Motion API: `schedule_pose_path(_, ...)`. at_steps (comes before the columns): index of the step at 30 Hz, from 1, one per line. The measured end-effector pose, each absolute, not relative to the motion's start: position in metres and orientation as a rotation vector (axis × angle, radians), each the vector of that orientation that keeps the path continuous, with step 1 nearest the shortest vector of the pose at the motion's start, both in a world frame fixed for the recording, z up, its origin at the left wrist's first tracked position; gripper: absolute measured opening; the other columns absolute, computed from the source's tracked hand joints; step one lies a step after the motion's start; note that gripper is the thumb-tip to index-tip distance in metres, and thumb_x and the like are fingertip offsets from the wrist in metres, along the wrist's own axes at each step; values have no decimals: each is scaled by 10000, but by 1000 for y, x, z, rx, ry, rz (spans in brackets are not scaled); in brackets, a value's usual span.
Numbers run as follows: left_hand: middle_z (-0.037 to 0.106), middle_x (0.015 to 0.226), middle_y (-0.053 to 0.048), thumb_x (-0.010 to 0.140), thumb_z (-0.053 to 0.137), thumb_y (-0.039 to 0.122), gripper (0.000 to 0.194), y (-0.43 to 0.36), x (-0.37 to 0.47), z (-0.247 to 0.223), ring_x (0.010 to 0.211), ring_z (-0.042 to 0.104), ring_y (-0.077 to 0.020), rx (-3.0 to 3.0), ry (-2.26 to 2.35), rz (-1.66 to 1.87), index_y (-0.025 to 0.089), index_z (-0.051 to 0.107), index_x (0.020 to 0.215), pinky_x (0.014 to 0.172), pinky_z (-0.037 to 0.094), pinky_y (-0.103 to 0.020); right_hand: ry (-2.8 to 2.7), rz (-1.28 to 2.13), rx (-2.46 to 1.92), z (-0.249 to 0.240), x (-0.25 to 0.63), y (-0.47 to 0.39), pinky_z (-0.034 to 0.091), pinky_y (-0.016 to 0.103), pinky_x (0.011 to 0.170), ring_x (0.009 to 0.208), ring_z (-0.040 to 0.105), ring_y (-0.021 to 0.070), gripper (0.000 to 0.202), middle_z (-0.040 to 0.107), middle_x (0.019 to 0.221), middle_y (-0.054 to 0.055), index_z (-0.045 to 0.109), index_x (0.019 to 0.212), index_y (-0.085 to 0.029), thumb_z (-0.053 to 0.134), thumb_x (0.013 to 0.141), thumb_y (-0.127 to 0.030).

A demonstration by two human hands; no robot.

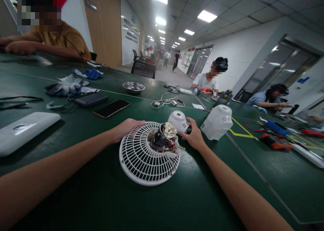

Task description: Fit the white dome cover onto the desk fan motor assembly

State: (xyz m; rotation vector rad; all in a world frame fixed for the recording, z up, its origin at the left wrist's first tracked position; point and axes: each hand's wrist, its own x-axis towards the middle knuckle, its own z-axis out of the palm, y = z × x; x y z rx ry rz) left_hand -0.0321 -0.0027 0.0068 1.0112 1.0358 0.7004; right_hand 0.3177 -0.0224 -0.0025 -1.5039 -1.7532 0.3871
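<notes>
A round white fan grille (136,156) lies on the green table, with the bare fan motor (159,140) and its wires exposed at the middle. My left hand (128,128) grips the grille's far left rim, its fingers partly hidden behind the edge. At the far right of the motor, my right hand (193,135) is closed around a white vented motor cover (178,120), thumb in front and fingers on its side. Just right of that hand stands a larger white plastic housing (218,122) with slots near its top.
Beyond the grille are a phone (111,108), a metal bowl (133,87) and a white cable (168,101). Gloves (66,85) and a dark power bank (88,99) lie left, near a white case (27,131). An orange multimeter (276,142) lies right. Other people sit around the table.
</notes>
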Motion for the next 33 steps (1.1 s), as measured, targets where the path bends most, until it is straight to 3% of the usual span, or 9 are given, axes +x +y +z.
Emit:
schedule_pose_path(6,696,726,-23,773,762,562,453,3,-35,-5,593,598,-134,1161,1063,710,124,740,886,578,437,-274,-991,994,-1277,11,318,-33,498,286,586,709,667,193,490,712,861,-2,575,1153,-243,711,757,-496)
schedule_pose_path(10,683,707,-12,785,740,569,448,1,-35,-3,567,570,-122,1204,1079,723,133,740,886,558,415,-268,-875,1389,-1058,24,294,-60,541,292,671,811,693,195,371,731,937,27,635,1077,-237,633,829,-513)
schedule_pose_path(13,690,715,-15,780,736,573,439,-1,-34,1,588,589,-134,1206,1084,720,145,738,873,574,432,-275,-1010,1293,-931,26,271,-80,556,315,728,871,667,191,392,707,1067,-2,600,1168,-300,703,805,-409)
schedule_pose_path(18,662,680,-9,807,695,589,449,-4,-33,2,564,558,-134,1313,1119,728,146,738,867,539,413,-272,-1255,1059,-825,21,257,-93,523,436,992,1107,628,242,588,645,1258,31,495,1322,-327,744,789,-322)
schedule_pose_path(24,666,692,-11,835,661,587,431,-2,-32,-1,587,585,-149,1347,1128,717,160,717,838,549,430,-275,-1355,983,-851,24,256,-101,543,516,984,1102,638,277,585,627,1258,64,409,1375,-338,669,855,-405)
schedule_pose_path(29,731,813,-47,845,653,564,408,-1,-34,-1,688,666,-193,1346,1113,705,169,726,913,632,495,-308,-1831,741,-948,29,254,-112,498,560,1052,1197,606,320,851,589,1350,93,360,1444,-336,827,733,-324)
schedule_pose_path(33,727,787,-48,847,650,542,382,-2,-34,1,673,667,-194,1340,1128,705,167,719,858,639,497,-310,-1964,554,-955,32,258,-112,501,563,1045,1221,595,331,841,533,1430,107,329,1467,-334,789,764,-370)
